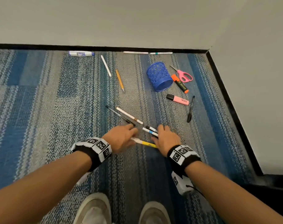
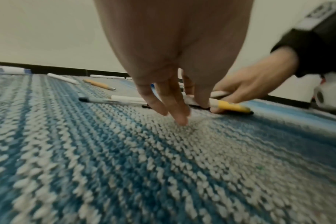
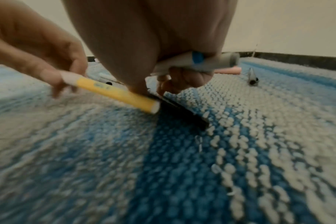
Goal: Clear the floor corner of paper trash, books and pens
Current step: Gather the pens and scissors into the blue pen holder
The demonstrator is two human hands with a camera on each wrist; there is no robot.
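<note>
My left hand (image 1: pixel 129 134) pinches the white end of a yellow marker (image 1: pixel 147 143) just above the carpet; in the left wrist view its other fingers (image 2: pixel 175 112) hang straight down. My right hand (image 1: pixel 159 135) grips white markers (image 1: pixel 149 131), one with a blue band (image 3: pixel 197 62). Its thumb is down by the marker's yellow end (image 3: pixel 115 92) and a black pen (image 3: pixel 182 113) that lies on the carpet. A clear pen (image 1: pixel 119 114) and a white pen (image 1: pixel 129 115) lie just beyond my left hand.
A blue mesh pen holder (image 1: pixel 160 76) lies on its side near the corner, with pink scissors (image 1: pixel 184 75), orange (image 1: pixel 179 84) and pink (image 1: pixel 178 99) highlighters and a black pen (image 1: pixel 190 109) around it. A pencil (image 1: pixel 120 80), white pens and a correction roller (image 1: pixel 81 53) lie by the baseboard.
</note>
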